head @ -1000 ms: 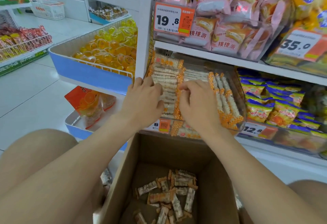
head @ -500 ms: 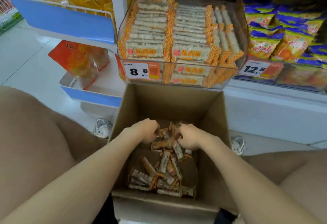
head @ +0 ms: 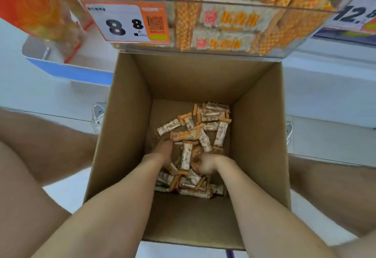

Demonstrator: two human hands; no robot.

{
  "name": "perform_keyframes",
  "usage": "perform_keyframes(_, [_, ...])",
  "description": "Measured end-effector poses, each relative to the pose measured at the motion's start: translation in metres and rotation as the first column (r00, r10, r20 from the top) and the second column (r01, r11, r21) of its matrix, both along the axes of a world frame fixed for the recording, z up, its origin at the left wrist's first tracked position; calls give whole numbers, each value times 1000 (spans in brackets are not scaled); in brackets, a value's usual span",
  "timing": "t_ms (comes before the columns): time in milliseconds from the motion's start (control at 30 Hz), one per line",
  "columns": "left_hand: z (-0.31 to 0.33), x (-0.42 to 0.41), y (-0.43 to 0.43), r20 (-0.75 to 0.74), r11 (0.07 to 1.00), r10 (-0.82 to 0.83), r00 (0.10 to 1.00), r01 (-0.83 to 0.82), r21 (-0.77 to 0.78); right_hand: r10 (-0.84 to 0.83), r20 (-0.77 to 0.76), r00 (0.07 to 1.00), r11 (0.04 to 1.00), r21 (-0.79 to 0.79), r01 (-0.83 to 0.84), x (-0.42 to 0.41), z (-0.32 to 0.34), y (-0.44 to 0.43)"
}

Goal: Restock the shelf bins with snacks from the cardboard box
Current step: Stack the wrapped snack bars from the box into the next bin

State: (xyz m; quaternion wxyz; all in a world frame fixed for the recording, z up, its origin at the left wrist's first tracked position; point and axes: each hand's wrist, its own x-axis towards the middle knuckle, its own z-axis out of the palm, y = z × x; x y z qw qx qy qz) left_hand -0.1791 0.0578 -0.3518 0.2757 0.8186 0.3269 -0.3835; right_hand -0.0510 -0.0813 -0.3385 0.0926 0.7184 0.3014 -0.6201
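Down in the open brown cardboard box [head: 258, 135], the left hand [head: 162, 153] digs under the loose orange-and-white snack packets [head: 211, 115] on the box floor; the right hand [head: 209, 163] curls among them. Whether either actually grips one, I can't tell. Beyond stands the stocked clear plastic shelf bin [head: 223, 3].

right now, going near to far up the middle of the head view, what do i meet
cardboard box near wall → left hand and right hand down in the loose snack bars → box far wall → clear shelf bin with stacked snacks
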Motion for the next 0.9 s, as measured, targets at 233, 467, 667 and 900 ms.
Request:
perform_keyframes(233, [3, -3, 8, 49, 972, 233, 971, -231, -48, -550, -13, 835, 795, 298, 529, 17, 2, -14])
perform_keyframes(467, [48, 11, 26, 212, 819, 564, 798, -509, -264, -807, -244, 539, 457, 321, 830, 20, 43, -5])
perform_keyframes(667, [120, 20, 48, 348, 811, 581, 736, -484, -329, -799, -339, 497, 299, 494, 817, 39, 92, 8])
perform_keyframes(900, [212, 23, 53, 430, 808, 546, 719, -317, -496, -671, -653, 350, 15, 461, 887, 38, 180, 1])
